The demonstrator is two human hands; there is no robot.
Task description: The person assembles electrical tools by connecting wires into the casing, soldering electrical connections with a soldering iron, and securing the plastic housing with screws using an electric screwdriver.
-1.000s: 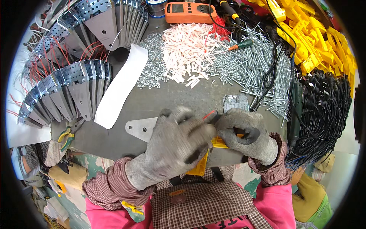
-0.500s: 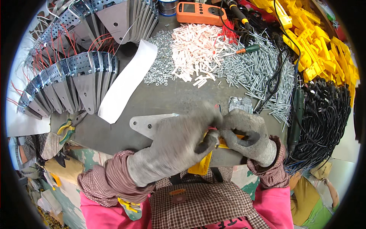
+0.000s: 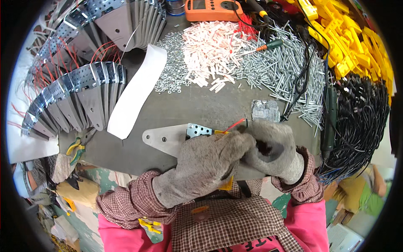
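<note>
My left hand [image 3: 205, 159], in a grey glove, lies over a yellow plastic part [image 3: 228, 183] with its fingers closed. Against its fingertips press the curled fingers of my right hand [image 3: 275, 151], gloved too. What the fingers pinch is hidden between them. A short red wire [image 3: 236, 125] with a dark tip sticks up just behind the fingertips. To the left of my left hand a grey metal plate [image 3: 163, 139] with round holes lies on the table, joined to a shiny perforated bracket [image 3: 198, 130]. My left hand covers part of the plate.
Behind lie heaps of small nuts [image 3: 170, 80], pale sleeves [image 3: 210, 50] and long screws [image 3: 289, 71]. Finished-looking plates with brackets [image 3: 92, 101] stand at left beside white paper [image 3: 140, 92] and pliers [image 3: 77, 147]. Right: a screwdriver [image 3: 330, 122], black cables [image 3: 357, 122], yellow parts [image 3: 348, 46].
My left hand has turned and its fingers have come down against the right hand's fingertips. The red wire now stands out above them, and more of the perforated bracket shows. The view has shifted slightly.
</note>
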